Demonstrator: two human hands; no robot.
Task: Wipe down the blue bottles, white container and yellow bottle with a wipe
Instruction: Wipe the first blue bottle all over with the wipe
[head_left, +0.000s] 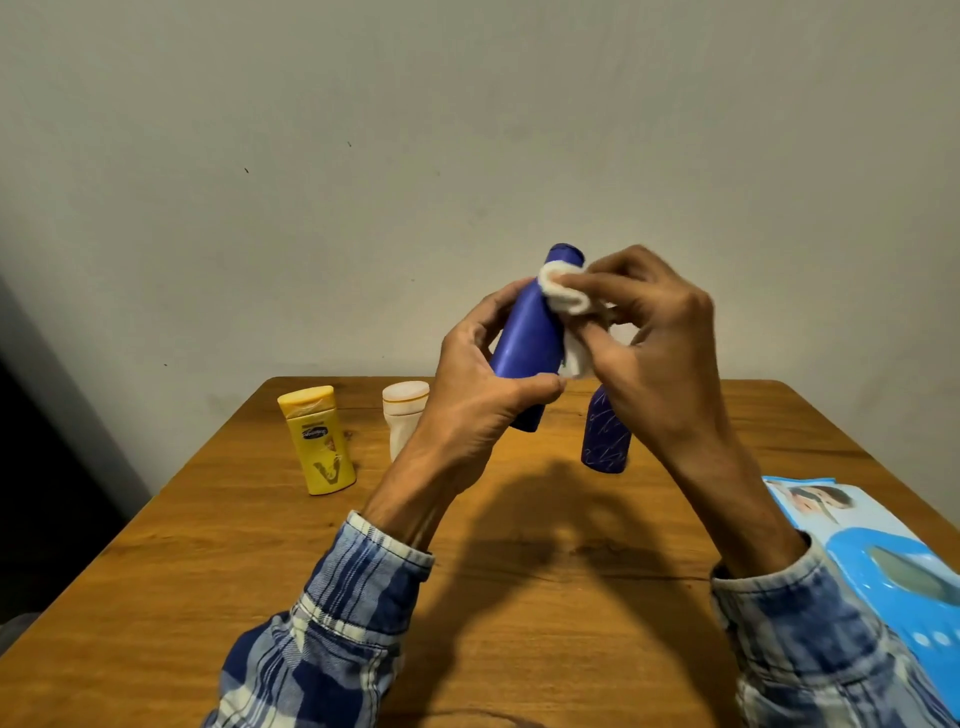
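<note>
Two hands are meeting above the bench (260, 571). The left hand (483, 395) is holding the lower body of a blue bottle (530, 338) in its grip, the bottle tilting with its cap toward 1 o'clock, clear of the bench. The right hand (660, 353) is pinching a wipe (563, 293) in its grip and pressing it against the bottle's upper part. A second blue bottle (605, 436) is standing at 5 o'clock from the held one; the white container (402, 415) and yellow bottle (319, 441) are standing at 8 o'clock. A light-blue packet (883, 571) is lying at the bench's 4 o'clock edge.
</note>
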